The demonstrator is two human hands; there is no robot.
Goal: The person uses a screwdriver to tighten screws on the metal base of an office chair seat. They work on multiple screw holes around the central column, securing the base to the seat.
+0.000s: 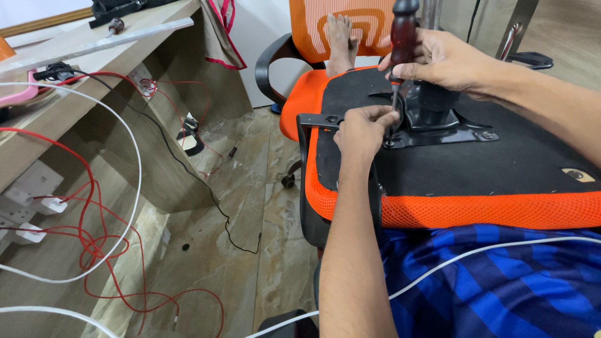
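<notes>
Chair seat (pixel 476 169) is flipped upside down across the lap, black underside up w/ orange mesh edge. Black metal plate (pixel 438 128) sits mid-seat. Right hand (pixel 438 59) is just above the plate, fingers wrapped tight round the dark red handle of a screwdriver (pixel 404 37), shaft upright, tip down at the plate's left edge. Left hand (pixel 363 128) is right beside that tip, fingertips pinched together at the shaft/screw, can't tell which exactly. Left of the seat: a desk (pixel 94 94) w/ red wires (pixel 94 238) and a white cable (pixel 134 188) hanging off it.
</notes>
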